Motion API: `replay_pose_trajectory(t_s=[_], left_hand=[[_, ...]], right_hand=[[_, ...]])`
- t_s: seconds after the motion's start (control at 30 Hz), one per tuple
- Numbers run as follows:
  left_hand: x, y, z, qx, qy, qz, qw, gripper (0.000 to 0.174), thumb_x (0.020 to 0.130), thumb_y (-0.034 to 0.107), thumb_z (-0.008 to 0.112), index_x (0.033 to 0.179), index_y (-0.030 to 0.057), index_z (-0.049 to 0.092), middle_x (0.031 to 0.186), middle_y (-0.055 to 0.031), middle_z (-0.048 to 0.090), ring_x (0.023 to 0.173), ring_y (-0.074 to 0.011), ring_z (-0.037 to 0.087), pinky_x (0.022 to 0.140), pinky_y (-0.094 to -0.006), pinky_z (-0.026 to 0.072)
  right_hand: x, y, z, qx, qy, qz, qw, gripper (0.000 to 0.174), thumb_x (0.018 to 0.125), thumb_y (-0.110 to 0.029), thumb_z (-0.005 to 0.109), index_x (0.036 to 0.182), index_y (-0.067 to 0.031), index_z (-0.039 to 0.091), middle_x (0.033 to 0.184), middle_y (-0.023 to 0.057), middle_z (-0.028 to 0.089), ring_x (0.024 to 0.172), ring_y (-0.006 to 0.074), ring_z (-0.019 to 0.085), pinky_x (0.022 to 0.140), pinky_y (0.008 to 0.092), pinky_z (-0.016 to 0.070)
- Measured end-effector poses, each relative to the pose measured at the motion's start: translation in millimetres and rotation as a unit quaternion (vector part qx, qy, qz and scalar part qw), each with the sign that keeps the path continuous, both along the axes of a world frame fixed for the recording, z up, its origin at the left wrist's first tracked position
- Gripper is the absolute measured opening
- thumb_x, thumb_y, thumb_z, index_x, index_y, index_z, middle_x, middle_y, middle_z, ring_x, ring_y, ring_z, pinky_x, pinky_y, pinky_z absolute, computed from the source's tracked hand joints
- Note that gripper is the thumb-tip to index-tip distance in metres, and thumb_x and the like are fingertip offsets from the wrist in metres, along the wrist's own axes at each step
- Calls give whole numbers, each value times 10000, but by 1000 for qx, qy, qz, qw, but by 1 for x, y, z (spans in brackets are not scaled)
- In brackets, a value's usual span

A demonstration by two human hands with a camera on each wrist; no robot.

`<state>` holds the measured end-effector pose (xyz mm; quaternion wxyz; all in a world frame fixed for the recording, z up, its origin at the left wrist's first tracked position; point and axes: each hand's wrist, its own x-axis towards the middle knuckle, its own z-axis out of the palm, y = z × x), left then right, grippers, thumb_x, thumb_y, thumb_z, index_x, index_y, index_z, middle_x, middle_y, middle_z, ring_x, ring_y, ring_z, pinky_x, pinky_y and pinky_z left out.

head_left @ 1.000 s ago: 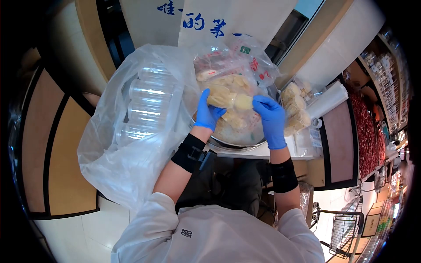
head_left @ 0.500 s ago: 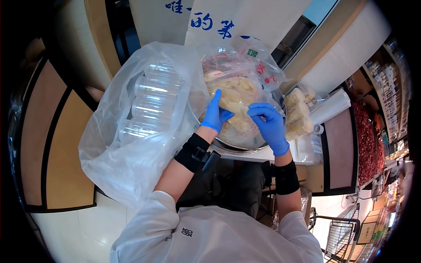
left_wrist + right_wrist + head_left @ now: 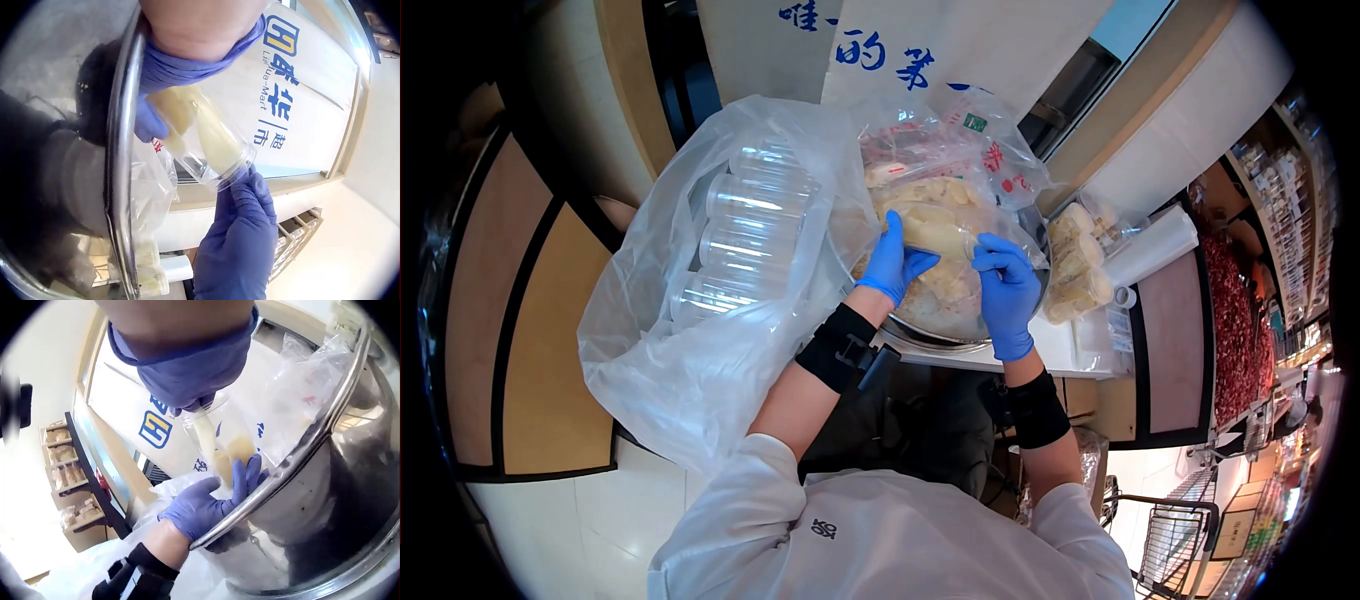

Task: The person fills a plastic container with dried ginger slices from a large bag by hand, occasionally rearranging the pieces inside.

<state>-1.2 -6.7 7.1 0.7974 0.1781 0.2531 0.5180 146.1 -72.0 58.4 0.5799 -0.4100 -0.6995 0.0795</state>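
Note:
My gloved left hand (image 3: 889, 268) grips a clear plastic jar (image 3: 937, 228), lying sideways above a large round metal basin (image 3: 275, 469). Inside the jar are pale yellow dried pieces (image 3: 215, 134); the left wrist view shows one long piece stretching toward the rim. At the jar's mouth is my gloved right hand (image 3: 1009, 300), its curled fingertips pinching the end of that piece. Parts of the fingertips are hidden in both wrist views. Below the hands, more pale yellow pieces (image 3: 945, 283) lie in clear plastic in the basin.
Left of the basin, a big translucent bag (image 3: 670, 375) holds several empty clear jars (image 3: 752, 238). Filled jars (image 3: 1078, 265) and a white plastic roll (image 3: 1152, 245) stand to the right. A printed plastic bag (image 3: 990, 150) lies at the basin's back.
The jar dipped and shifted, then came up level again in the left hand. The right hand drew slightly away from its mouth, then came back close to the rim.

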Motion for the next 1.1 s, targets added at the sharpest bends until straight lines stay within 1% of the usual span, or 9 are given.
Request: replay_pose_trajectory(t_s=[0.07, 0.2, 0.27, 0.47, 0.57, 0.73, 0.9, 0.97, 1.1], left_hand=[[2, 1, -3, -4, -20, 3, 1000, 635, 868, 539, 452, 1270, 52, 379, 1130, -174, 507, 997, -268, 562, 826, -396, 512], [2, 1, -4, -23, -42, 4, 999, 602, 883, 523, 434, 1275, 69, 372, 1101, -183, 516, 946, -285, 579, 796, -412, 522], [0, 3, -8, -13, -28, -11, 999, 592, 883, 521, 437, 1268, 76, 379, 1101, -187, 519, 940, -285, 582, 789, -408, 524], [0, 4, -11, -21, -20, -31, 999, 601, 872, 537, 438, 1254, 75, 394, 1093, -211, 529, 959, -299, 580, 798, -410, 509], [0, 4, -10, -15, -32, -35, 999, 627, 858, 556, 448, 1247, 66, 406, 1099, -201, 532, 971, -291, 575, 814, -399, 495], [-4, -1, -5, 21, -87, -41, 995, 504, 890, 468, 453, 1180, 56, 469, 1115, -144, 547, 996, -267, 555, 852, -390, 473], [2, 10, -19, 65, -106, -66, 990, 438, 900, 399, 472, 1154, 44, 515, 1133, -137, 556, 1035, -248, 538, 891, -383, 448], [6, 5, -8, 50, -75, -50, 995, 468, 892, 421, 478, 1191, 61, 495, 1153, -111, 546, 1060, -238, 526, 887, -371, 450], [1, -2, -10, 57, -18, -44, 997, 591, 879, 476, 470, 1289, 57, 388, 1257, -151, 457, 1126, -274, 481, 925, -396, 428]], right_hand=[[1, 2, -5, -3, 86, -9, 996, 114, 725, 80, 636, 736, -33, 619, 978, 93, 619, 916, 176, 593, 781, 267, 483], [6, 2, -4, -11, 72, -4, 997, 104, 741, 71, 635, 725, -28, 609, 979, 88, 619, 925, 172, 591, 790, 264, 475], [11, 8, -2, -105, 104, 89, 985, 123, 751, 64, 633, 688, -24, 576, 944, 87, 626, 921, 169, 592, 796, 264, 468], [4, 10, 12, -164, 69, 145, 973, 129, 774, 36, 626, 715, -22, 528, 862, 82, 632, 885, 146, 600, 776, 262, 474], [-2, 3, 13, -245, 78, 72, 964, 73, 792, 4, 621, 788, -8, 549, 821, 62, 623, 811, 115, 605, 742, 258, 485], [-6, -5, 17, -178, -50, -5, 983, 111, 845, -108, 590, 889, -6, 586, 799, 53, 617, 714, 85, 564, 666, 257, 477], [-4, 15, -12, -204, 159, 63, 964, 53, 802, -52, 623, 843, -18, 619, 795, 10, 604, 749, 91, 538, 701, 275, 473], [-6, 8, 4, -204, 79, -5, 976, 64, 767, -63, 590, 786, -5, 609, 739, 98, 620, 703, 95, 543, 659, 301, 462], [-7, 5, 10, -248, 25, 16, 968, 139, 790, -122, 563, 849, -9, 619, 779, 124, 622, 711, 123, 551, 661, 310, 455]])
